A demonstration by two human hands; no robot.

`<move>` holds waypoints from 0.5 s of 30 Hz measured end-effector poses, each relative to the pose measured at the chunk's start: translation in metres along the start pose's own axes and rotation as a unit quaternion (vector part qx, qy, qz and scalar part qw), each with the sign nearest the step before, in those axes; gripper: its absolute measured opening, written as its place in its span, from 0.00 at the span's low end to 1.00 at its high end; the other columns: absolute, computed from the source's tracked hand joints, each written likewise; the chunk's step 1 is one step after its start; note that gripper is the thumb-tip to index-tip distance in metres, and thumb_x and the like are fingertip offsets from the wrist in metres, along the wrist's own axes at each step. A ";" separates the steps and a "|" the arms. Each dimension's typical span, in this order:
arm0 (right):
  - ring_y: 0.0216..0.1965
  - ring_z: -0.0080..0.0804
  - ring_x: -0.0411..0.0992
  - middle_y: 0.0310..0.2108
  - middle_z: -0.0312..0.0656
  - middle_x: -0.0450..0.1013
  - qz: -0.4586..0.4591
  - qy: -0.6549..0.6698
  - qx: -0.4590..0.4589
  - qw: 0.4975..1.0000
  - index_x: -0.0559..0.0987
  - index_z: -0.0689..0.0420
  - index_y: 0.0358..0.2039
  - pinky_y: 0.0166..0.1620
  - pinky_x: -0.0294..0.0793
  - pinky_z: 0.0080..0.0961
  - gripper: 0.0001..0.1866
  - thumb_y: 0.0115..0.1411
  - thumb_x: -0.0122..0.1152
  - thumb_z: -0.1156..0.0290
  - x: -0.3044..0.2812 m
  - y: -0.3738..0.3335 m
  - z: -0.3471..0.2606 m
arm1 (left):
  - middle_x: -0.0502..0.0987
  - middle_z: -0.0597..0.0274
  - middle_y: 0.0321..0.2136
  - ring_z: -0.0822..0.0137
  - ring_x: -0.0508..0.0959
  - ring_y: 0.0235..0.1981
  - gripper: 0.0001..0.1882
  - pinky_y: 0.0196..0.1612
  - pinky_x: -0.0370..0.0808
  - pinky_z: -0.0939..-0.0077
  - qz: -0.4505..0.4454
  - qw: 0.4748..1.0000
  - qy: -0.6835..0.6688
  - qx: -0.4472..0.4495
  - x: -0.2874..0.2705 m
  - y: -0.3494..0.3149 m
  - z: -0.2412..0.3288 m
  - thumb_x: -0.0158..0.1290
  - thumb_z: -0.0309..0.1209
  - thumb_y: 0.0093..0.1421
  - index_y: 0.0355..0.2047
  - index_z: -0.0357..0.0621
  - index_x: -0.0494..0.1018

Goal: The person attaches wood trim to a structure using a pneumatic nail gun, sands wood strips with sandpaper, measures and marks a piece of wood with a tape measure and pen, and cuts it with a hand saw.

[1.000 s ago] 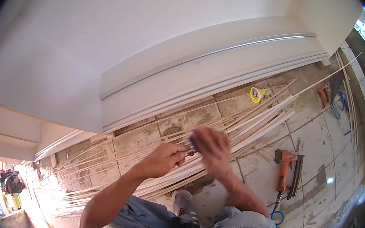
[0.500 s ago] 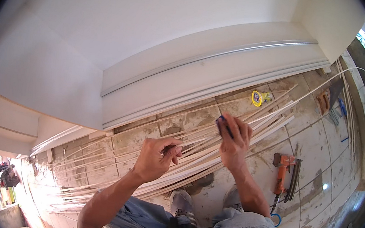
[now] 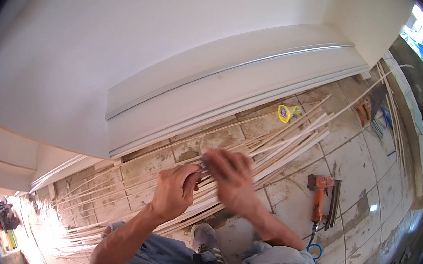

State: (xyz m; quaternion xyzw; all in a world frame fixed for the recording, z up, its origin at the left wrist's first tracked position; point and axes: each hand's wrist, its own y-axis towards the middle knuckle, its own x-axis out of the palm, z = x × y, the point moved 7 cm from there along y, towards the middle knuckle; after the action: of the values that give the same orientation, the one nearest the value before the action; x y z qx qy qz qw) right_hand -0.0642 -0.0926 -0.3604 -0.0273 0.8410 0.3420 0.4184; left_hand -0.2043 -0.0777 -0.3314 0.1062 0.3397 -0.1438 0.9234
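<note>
My left hand (image 3: 174, 191) is closed, thumb and fingers pinched together in front of my body. What it grips, if anything, is too small to make out. Close against it on the right is my right hand (image 3: 233, 181), smeared by motion, its fingers curled round a small dark-blue object (image 3: 205, 158) that shows only as a blurred edge. Beneath both hands, a loose bundle of long thin pale strips (image 3: 281, 158) lies across the tiled floor.
An orange nail gun (image 3: 321, 196) with a blue hose lies at right. A yellow-rimmed container (image 3: 284, 113) stands near the white cabinet base (image 3: 244, 76). At far right are a wooden-handled handsaw (image 3: 364, 112) and more strips. My shoe (image 3: 207, 238) is beside the bundle.
My right hand has swept left and down with the dark-blue object, up to my left hand. My left hand stays pinched. The view has shifted slightly.
</note>
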 end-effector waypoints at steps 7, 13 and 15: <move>0.59 0.43 0.64 0.60 0.42 0.66 0.042 -0.042 0.113 0.992 0.77 0.57 0.54 0.61 0.60 0.44 0.30 0.45 0.57 0.77 -0.010 -0.021 0.060 | 0.80 0.55 0.23 0.67 0.83 0.23 0.05 0.28 0.77 0.76 0.022 1.000 -0.020 -0.009 -0.005 0.001 0.009 0.52 0.21 0.64 0.37 0.33 0.77; 0.62 0.48 0.63 0.63 0.42 0.65 0.125 -0.024 0.040 0.991 0.75 0.58 0.57 0.61 0.61 0.47 0.33 0.46 0.57 0.79 -0.013 -0.009 0.005 | 0.81 0.54 0.23 0.66 0.85 0.25 0.05 0.28 0.78 0.77 -0.033 0.998 -0.033 -0.037 0.003 0.013 0.022 0.51 0.20 0.64 0.34 0.31 0.76; 0.62 0.48 0.62 0.63 0.43 0.64 0.143 -0.080 0.113 0.980 0.74 0.59 0.59 0.61 0.61 0.48 0.34 0.46 0.57 0.77 -0.022 -0.027 0.050 | 0.81 0.54 0.24 0.67 0.84 0.24 0.06 0.24 0.75 0.80 -0.045 0.997 -0.052 -0.029 -0.001 0.016 0.030 0.52 0.21 0.65 0.36 0.29 0.77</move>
State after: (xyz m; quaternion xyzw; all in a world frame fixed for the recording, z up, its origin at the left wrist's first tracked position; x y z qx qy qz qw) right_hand -0.0065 -0.0883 -0.3800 0.1680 0.8334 0.3017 0.4315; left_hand -0.1812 -0.0714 -0.3065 0.0562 0.2997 -0.1801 0.9352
